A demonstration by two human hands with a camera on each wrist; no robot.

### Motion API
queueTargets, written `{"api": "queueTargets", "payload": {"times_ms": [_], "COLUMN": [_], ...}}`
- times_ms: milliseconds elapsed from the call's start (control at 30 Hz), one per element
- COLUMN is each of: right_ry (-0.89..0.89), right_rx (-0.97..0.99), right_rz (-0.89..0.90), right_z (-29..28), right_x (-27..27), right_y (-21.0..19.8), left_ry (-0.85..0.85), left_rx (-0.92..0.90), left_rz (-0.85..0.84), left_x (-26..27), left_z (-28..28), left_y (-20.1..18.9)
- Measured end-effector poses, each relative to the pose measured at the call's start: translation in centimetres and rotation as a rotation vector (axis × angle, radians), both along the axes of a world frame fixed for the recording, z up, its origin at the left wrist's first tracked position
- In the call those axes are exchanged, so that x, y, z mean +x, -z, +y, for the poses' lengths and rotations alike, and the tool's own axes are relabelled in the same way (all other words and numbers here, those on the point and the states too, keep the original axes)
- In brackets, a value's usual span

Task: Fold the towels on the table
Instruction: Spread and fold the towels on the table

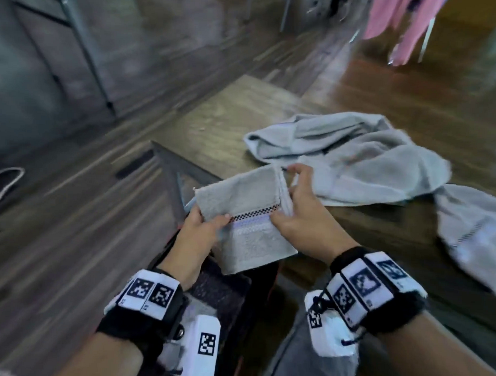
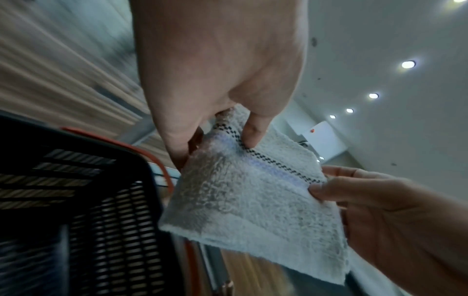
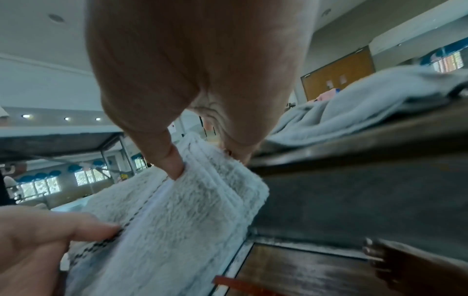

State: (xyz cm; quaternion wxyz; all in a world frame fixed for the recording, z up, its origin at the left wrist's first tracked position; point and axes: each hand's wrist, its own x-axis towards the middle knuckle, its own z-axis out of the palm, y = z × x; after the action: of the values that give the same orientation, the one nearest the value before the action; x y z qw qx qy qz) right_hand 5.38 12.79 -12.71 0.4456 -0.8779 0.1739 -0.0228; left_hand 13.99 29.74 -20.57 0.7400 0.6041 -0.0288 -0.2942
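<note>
A small folded grey towel [image 1: 244,216] with a black-checked and lilac band hangs in the air at the table's near-left corner, over a black basket [image 1: 222,294]. My left hand [image 1: 204,228] pinches its left edge at the band, thumb on top. My right hand [image 1: 294,207] pinches the stacked right edge, thumb on the band. The left wrist view shows the towel [image 2: 253,200] pinched by my left hand [image 2: 215,128], with the right hand [image 2: 367,200] at its other edge. In the right wrist view my right hand [image 3: 202,160] clamps the layered edge of the towel [image 3: 177,220].
Crumpled grey towels [image 1: 356,152] lie on the wooden table [image 1: 229,124], and another grey towel [image 1: 472,234] hangs over its near-right edge. The slatted basket [image 2: 88,200] with an orange handle stands below my left hand. Pink cloth [image 1: 401,27] hangs at the back.
</note>
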Motion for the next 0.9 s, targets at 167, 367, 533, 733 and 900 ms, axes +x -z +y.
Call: {"api": "queueTargets", "payload": {"times_ms": [167, 367, 533, 733, 900], "right_ry": [-0.012, -0.218, -0.373, -0.317, -0.318], "right_rx": [-0.178, -0.209, -0.331, -0.246, -0.232], "right_rz": [-0.163, -0.14, 0.145, 0.342, 0.384], "right_z": [4.0, 6.8, 8.2, 6.8, 5.4], "right_x": [4.2, 4.3, 5.0, 6.8, 6.7], "right_y": [3.7, 6.5, 10.6, 16.0, 18.4], "left_ry": [-0.167, -0.363, -0.432, -0.374, -0.354], "left_rx": [0.087, 0.132, 0.241, 0.314, 0.427], "left_rz": [0.103, 0.248, 0.33, 0.469, 0.531], "left_x": [0.6, -1.0, -2.4, -2.3, -1.2], "left_z": [2.1, 3.3, 4.4, 4.0, 3.5], "left_y": [4.9, 9.7, 14.3, 18.0, 21.1]}}
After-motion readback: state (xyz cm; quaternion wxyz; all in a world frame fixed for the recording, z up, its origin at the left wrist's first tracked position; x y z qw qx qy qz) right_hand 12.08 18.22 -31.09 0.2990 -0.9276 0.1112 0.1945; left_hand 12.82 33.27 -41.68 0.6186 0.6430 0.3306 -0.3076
